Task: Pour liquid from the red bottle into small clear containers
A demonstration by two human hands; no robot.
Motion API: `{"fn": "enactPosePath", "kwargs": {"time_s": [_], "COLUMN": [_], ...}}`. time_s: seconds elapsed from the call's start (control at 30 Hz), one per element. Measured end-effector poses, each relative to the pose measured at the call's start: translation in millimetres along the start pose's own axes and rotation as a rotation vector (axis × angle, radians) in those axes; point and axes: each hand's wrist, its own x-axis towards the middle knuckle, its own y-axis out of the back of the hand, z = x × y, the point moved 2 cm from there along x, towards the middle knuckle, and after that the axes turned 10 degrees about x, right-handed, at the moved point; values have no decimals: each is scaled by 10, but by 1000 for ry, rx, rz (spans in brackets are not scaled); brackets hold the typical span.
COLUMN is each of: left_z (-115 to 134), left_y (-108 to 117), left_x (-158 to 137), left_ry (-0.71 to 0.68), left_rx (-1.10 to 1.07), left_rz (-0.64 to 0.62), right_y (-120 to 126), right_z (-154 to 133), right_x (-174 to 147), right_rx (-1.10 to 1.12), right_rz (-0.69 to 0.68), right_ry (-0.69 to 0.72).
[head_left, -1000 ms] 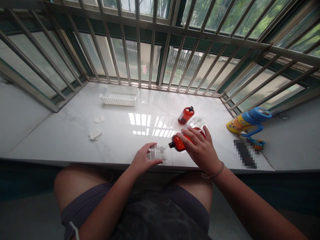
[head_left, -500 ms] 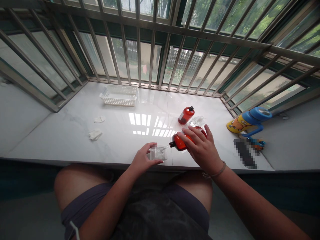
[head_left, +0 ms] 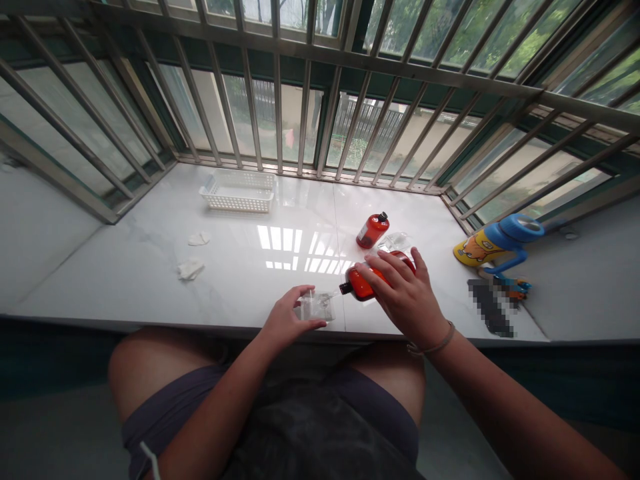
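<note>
Near the counter's front edge, my left hand (head_left: 286,319) grips a small clear plastic container (head_left: 319,307) between thumb and fingers. My right hand (head_left: 403,293) is wrapped over a red-orange bottle (head_left: 361,283) with a black neck, tipped so that its mouth points left toward the container. A thin clear stream of liquid seems to run from the mouth into the container. Just behind, a second red-orange bottle (head_left: 373,231) with a black top leans on the counter. Beside it lies a crumpled clear plastic piece (head_left: 396,241), partly hidden by my right hand.
A white perforated basket (head_left: 239,202) stands at the back left of the white counter (head_left: 125,267). Two crumpled white tissues (head_left: 191,269) lie left. At the right are a blue and yellow flask (head_left: 493,240) and a blurred-out dark object (head_left: 489,307). Metal window bars (head_left: 320,50) rise behind.
My right hand and the tilted bottle have shifted very slightly to the right. The left hand and the container stay in place.
</note>
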Motion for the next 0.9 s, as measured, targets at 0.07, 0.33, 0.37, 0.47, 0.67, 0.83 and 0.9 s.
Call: {"fn": "enactPosePath", "kwargs": {"time_s": [0.07,0.33,0.37,0.47,0.67,0.83,0.9], "left_z": [-3,-3,-4,-9,-26,-41,-50], "left_y": [-2,-11,-13,-26,-44,-57,-66], "left_x": [1,0,1,1,-2,2,4], "left_ry": [1,-1,-3,-3,4,13,16], "left_rx": [-5,-17,-22,-45,-56,-81,-93], "left_rz": [-3,0,2,3,2,3,2], "right_y": [8,43,46,55,74,93,98], "right_z": [0,-6,-7,-7,-3,-4,-4], "right_x": [3,16,18,22,31,42,46], "right_rx": [-2,3,1,-6,-8,-11,-9], "right_rz": [-1,-3,-6,-8,1,3,3], "right_ry": [4,16,18,22,30,37,36]}}
